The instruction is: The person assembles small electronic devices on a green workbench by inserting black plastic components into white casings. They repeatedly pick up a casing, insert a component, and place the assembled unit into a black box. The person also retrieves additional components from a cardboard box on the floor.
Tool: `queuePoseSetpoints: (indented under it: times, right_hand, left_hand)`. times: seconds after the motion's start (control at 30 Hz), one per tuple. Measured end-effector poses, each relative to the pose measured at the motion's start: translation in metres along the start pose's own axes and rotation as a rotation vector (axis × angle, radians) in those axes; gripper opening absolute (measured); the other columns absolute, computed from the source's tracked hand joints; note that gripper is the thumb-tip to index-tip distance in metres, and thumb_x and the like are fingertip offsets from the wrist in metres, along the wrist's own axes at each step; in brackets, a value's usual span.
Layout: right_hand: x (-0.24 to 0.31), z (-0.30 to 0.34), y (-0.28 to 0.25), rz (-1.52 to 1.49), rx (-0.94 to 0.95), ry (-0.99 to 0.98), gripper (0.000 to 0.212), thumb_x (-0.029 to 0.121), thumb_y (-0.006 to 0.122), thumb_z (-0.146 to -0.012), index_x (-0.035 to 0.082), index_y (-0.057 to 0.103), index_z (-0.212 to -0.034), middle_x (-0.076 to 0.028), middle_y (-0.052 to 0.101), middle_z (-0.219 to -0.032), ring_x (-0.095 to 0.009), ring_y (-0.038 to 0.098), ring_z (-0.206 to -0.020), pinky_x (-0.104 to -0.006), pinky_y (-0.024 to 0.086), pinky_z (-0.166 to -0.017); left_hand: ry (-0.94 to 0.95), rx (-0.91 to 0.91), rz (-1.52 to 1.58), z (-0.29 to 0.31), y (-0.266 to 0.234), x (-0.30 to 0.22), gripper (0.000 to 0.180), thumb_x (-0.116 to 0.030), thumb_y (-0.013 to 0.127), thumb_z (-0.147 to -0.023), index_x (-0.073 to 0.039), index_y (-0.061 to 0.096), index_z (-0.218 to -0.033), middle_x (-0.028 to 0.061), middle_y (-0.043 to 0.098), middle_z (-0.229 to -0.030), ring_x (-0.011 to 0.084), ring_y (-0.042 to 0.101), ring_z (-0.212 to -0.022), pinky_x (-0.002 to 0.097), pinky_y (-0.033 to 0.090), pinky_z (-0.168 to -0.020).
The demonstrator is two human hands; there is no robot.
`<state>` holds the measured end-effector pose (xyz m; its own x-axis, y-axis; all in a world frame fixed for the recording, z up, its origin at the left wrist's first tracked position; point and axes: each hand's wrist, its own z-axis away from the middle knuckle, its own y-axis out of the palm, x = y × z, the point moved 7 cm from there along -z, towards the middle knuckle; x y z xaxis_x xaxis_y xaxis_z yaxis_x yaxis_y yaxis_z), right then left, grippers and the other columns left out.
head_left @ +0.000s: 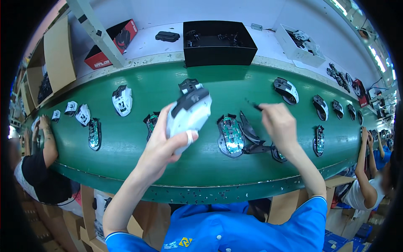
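My left hand (161, 140) is wrapped around a white and dark-grey computer mouse shell (189, 112), raised over the green bench and tilted. White tape or a bandage circles the thumb. To the right, my right hand (280, 126) pinches a small black part (254, 105), smeared by motion, so its kind is unclear. Between the hands lies a mouse base with a green circuit board (233, 134). Black curved side pieces (250, 131) rest against it. Another white mouse shell (191, 85) sits just behind the held one. A further board (152, 124) is partly hidden by my left hand.
A black box (220, 54) of small black parts stands on the back shelf, with a white box (299, 45) to its right. More mouse shells (122, 101) and open mouse bases (95, 134) are spread along the green bench (189, 170). Other people (40, 168) work at both ends.
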<state>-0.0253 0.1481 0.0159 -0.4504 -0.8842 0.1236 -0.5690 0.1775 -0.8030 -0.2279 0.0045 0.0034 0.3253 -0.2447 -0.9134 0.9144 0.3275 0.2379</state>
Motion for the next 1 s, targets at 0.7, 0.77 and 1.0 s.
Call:
queuePoseSetpoints:
  times: [0.7, 0.77, 1.0]
  right_hand:
    - [0.115, -0.02, -0.028, -0.939, 0.413, 0.157, 0.024, 0.01, 0.079, -0.069, 0.009, 0.072, -0.091, -0.001, 0.048, -0.08, -0.01, 0.047, -0.074, -0.0216, 0.044, -0.058]
    - [0.119, -0.018, -0.027, -0.918, 0.403, 0.152, 0.025, 0.01, 0.079, -0.068, 0.009, 0.072, -0.091, -0.001, 0.046, -0.079, -0.011, 0.046, -0.074, -0.0226, 0.044, -0.059]
    - [0.12, -0.014, -0.032, -0.905, 0.257, 0.08, 0.024, 0.01, 0.08, -0.066, 0.01, 0.072, -0.089, -0.003, 0.05, -0.079, -0.015, 0.049, -0.074, -0.0272, 0.041, -0.063]
  left_hand:
    - [0.236, 0.256, -0.099, 0.055, 0.016, 0.024, 0.11, 0.0, 0.076, -0.061, -0.008, 0.004, -0.144, 0.0159, 0.021, -0.136, 0.0258, 0.03, -0.129, 0.0402, 0.037, -0.103]
    - [0.238, 0.24, -0.102, 0.057, 0.015, 0.025, 0.11, 0.001, 0.076, -0.061, -0.008, 0.004, -0.144, 0.0155, 0.02, -0.137, 0.0256, 0.031, -0.129, 0.04, 0.037, -0.103]
    - [0.225, 0.198, -0.099, 0.058, 0.019, 0.024, 0.102, 0.0, 0.078, -0.061, 0.0, 0.013, -0.14, 0.0151, 0.031, -0.132, 0.0225, 0.038, -0.124, 0.0363, 0.038, -0.102]
